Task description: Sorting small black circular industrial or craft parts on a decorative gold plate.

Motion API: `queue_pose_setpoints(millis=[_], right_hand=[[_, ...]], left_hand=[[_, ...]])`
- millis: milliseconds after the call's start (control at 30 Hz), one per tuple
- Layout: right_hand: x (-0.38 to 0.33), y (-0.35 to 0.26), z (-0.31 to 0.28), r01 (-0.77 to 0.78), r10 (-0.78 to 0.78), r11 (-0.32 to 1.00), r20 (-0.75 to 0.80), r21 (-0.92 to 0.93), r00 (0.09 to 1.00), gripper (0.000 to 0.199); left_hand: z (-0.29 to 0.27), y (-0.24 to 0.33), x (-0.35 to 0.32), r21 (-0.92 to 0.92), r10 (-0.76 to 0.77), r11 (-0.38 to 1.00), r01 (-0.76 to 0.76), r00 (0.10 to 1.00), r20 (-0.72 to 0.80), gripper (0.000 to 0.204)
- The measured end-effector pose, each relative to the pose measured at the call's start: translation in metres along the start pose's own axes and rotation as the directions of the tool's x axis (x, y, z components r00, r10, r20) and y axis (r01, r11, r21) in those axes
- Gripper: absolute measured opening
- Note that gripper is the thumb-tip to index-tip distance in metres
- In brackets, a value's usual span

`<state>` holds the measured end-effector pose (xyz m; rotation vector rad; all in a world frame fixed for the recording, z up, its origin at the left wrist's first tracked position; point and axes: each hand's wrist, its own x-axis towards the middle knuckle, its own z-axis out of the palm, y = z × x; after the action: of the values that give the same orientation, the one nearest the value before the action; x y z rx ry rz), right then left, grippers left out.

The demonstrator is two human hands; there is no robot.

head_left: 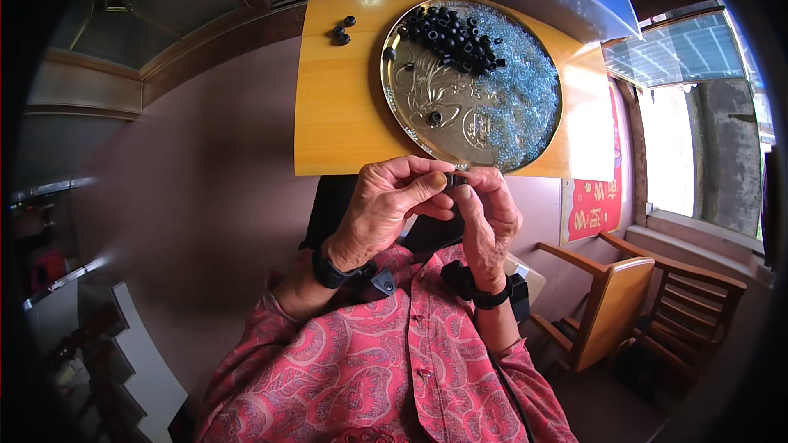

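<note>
L hand (382, 213) & R hand (490, 221) are pinching a small black ring (455, 180) together, just below the round metal tray (427, 90) w/ black rings (451, 33) & clear beads (525, 90) sitting on the yellow worktop (336, 107).

One round metal tray (410, 107), two wooden chairs (611, 303), perhaps three loose black beads (341, 31)
</note>
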<state>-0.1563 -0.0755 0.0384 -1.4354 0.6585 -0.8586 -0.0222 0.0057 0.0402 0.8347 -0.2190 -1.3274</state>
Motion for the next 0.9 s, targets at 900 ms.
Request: queue_pose_setpoints(millis=[900], right_hand=[[0.0048,-0.0025,-0.0031,0.217,-0.208,0.905,0.065,-0.366,0.976,0.019]], left_hand=[[-0.0007,0.0002,0.0020,0.240,0.078,0.969,-0.066,0.996,-0.041,0.022]])
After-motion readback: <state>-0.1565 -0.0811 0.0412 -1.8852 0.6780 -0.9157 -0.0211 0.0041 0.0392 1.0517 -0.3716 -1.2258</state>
